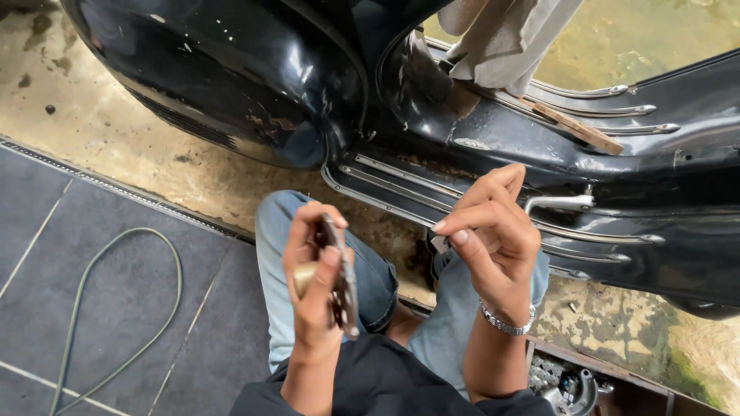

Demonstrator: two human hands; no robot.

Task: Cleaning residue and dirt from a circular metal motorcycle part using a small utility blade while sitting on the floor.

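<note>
My left hand [312, 285] is raised in front of my knees and grips a small flat metal part [343, 289] edge-on between thumb and fingers; something yellowish shows behind it in my palm. My right hand [489, 231] is held beside it, fingers bent, thumb and forefinger pinched together, perhaps on something tiny that I cannot make out. A metal watch band circles my right wrist. Just behind both hands stands a black scooter [254, 85], its floorboard with chrome strips [401, 185] at the level of my right fingers.
A chrome pedal lever [559, 203] sticks out of the floorboard next to my right hand. A grey cloth [501, 38] and a wooden stick [578, 127] lie on the scooter. A green hose [116, 308] loops over the dark tiles at left. A box of metal parts [566, 385] sits lower right.
</note>
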